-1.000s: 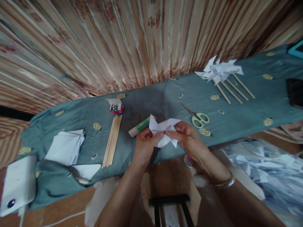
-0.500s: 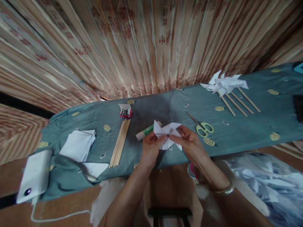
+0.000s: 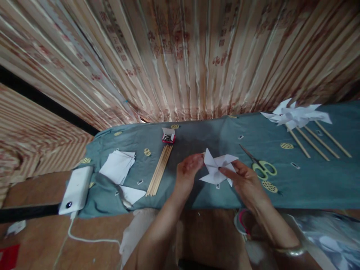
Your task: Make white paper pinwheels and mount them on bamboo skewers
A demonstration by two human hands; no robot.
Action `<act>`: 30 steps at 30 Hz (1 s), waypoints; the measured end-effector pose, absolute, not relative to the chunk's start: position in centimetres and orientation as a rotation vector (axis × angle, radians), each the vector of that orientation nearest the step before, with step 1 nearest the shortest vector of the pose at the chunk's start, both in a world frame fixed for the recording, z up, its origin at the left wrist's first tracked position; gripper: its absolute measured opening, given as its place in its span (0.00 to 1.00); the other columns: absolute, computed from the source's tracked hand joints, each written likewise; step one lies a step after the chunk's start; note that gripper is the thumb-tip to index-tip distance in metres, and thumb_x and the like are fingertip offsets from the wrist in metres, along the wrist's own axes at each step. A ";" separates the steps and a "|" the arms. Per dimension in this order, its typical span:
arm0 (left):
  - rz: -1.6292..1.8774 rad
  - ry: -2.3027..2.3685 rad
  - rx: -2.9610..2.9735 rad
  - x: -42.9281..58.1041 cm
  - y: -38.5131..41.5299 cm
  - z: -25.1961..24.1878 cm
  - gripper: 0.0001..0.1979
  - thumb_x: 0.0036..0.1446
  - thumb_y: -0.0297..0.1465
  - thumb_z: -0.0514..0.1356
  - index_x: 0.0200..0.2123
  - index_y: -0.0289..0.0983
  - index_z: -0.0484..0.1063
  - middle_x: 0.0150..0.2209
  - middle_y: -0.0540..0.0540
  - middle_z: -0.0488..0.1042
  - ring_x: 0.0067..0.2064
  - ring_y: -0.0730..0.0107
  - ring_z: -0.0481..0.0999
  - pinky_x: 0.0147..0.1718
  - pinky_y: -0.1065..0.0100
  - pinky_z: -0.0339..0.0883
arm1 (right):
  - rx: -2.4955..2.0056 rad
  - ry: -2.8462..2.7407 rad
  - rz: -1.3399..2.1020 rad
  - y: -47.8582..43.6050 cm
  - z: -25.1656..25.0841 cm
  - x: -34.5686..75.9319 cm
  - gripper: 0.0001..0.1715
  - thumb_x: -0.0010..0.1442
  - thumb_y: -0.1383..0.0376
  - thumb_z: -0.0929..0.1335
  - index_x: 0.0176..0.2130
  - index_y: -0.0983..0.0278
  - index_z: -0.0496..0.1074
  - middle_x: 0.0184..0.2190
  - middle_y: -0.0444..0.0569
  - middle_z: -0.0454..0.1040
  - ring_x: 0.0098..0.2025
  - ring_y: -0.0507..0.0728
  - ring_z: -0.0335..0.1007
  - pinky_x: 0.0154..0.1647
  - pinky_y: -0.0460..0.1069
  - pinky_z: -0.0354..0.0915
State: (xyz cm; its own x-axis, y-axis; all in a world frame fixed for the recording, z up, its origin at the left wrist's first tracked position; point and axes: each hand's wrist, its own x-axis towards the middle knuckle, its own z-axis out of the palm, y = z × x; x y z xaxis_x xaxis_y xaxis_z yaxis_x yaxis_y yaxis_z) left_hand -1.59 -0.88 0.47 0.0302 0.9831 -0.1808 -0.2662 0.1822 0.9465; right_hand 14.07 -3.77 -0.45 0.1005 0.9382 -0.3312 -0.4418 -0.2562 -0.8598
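A white folded-paper pinwheel (image 3: 215,174) is pinched in my right hand (image 3: 249,183), with the thumb pressed on its centre. My left hand (image 3: 189,170) is just left of the pinwheel, apart from the paper. Its fingers are loosely curved and slightly blurred, and nothing shows between them. Behind the left hand the green-and-white tube is mostly hidden. Scissors (image 3: 263,168) with light green handles lie to the right. On the left lie a bundle of thin wooden sticks (image 3: 159,170) and a small open red box (image 3: 168,138) of metal pins.
Finished pinwheels on sticks (image 3: 302,116) lie at the far right. A stack of white paper (image 3: 118,165) and a loose paper piece (image 3: 132,195) lie on the left, near a white power bank (image 3: 76,189) with a cable. A green cloth (image 3: 202,131) covers the table; a curtain (image 3: 182,67) hangs behind.
My left hand has let go of the pinwheel and moved off to its left. My right hand keeps the pinwheel. The whole view has shifted, so the table things appear further right.
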 end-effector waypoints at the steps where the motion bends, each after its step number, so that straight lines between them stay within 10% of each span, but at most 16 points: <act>1: 1.231 1.136 0.920 -2.5 -0.4 0.6 0.16 0.48 0.42 0.66 0.35 0.36 0.80 0.34 0.44 0.80 0.34 0.68 0.77 0.37 0.68 0.69 | -1.168 -0.581 1.460 -3.7 -0.4 14.2 0.22 0.40 0.62 0.80 0.38 0.60 0.77 0.32 0.44 0.81 0.31 0.55 0.76 0.35 0.48 0.69; 11: 0.715 1.926 1.913 -11.5 3.2 -0.6 0.10 0.55 0.27 0.57 0.37 0.38 0.78 0.35 0.44 0.78 0.35 0.67 0.75 0.36 0.69 0.64 | -1.121 -0.564 1.473 -3.8 -0.2 14.8 0.18 0.44 0.63 0.79 0.38 0.59 0.78 0.36 0.44 0.81 0.36 0.55 0.78 0.41 0.48 0.71; 30: 0.251 2.086 2.123 -10.9 2.8 -1.0 0.10 0.59 0.30 0.56 0.37 0.38 0.78 0.41 0.42 0.78 0.38 0.60 0.77 0.34 0.68 0.63 | -1.103 -0.512 1.514 -3.8 -0.1 14.1 0.21 0.41 0.63 0.79 0.38 0.59 0.78 0.36 0.45 0.81 0.36 0.56 0.77 0.39 0.50 0.71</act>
State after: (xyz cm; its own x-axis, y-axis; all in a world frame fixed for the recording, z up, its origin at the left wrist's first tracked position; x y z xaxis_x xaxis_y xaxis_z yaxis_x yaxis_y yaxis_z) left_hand -10.91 2.78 -0.95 0.0163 0.9998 0.0113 0.9740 -0.0185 0.2256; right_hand 14.08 -3.76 -0.08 0.0766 0.9307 -0.3577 -0.5227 -0.2680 -0.8093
